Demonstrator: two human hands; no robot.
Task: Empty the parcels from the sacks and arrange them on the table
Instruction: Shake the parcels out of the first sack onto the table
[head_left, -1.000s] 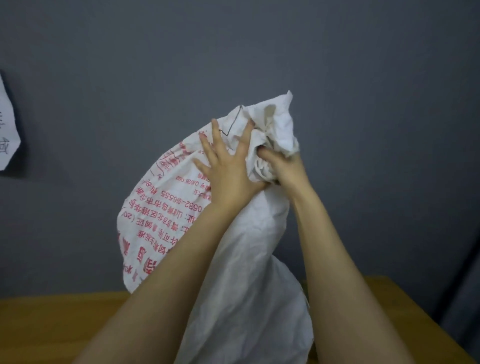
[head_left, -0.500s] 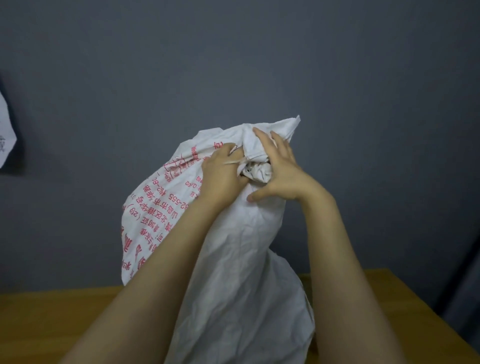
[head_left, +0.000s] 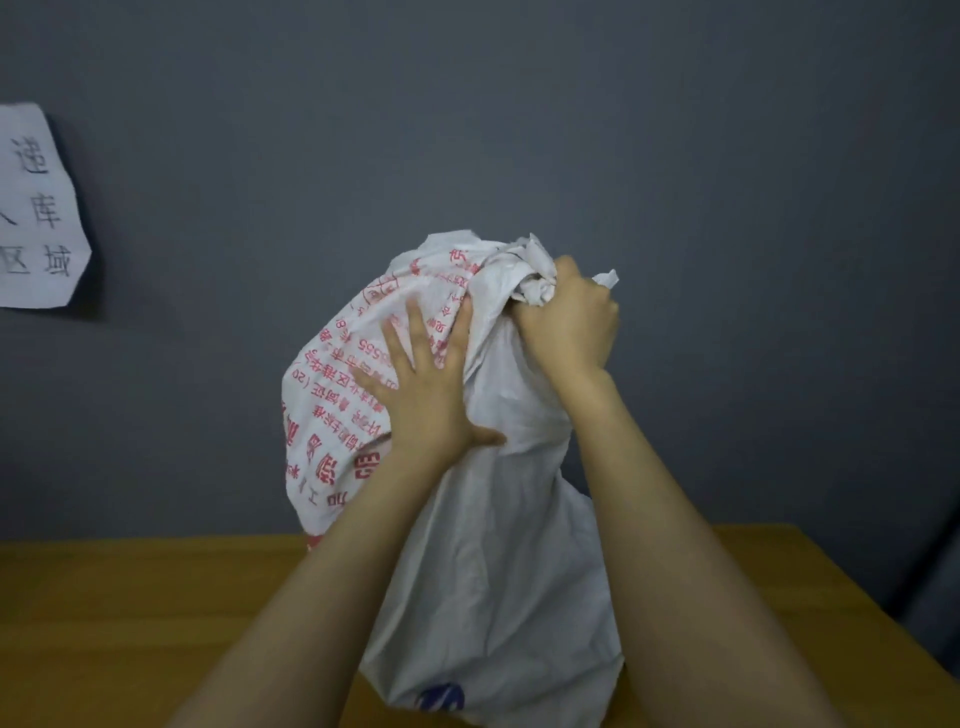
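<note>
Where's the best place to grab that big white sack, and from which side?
Probably the sack by its bunched top, from the right, as the right hand does: the cloth gathers narrow there and is wide, slack below.

The sack (head_left: 509, 545) in mid-frame is white, its frame-left side printed with red characters, a blue round mark (head_left: 440, 697) low down; the table (head_left: 130, 623) along the bottom is honey-yellow; the wall (head_left: 519, 104) is dark grey; the paper (head_left: 36, 208) at upper left is white with dark characters.
</note>
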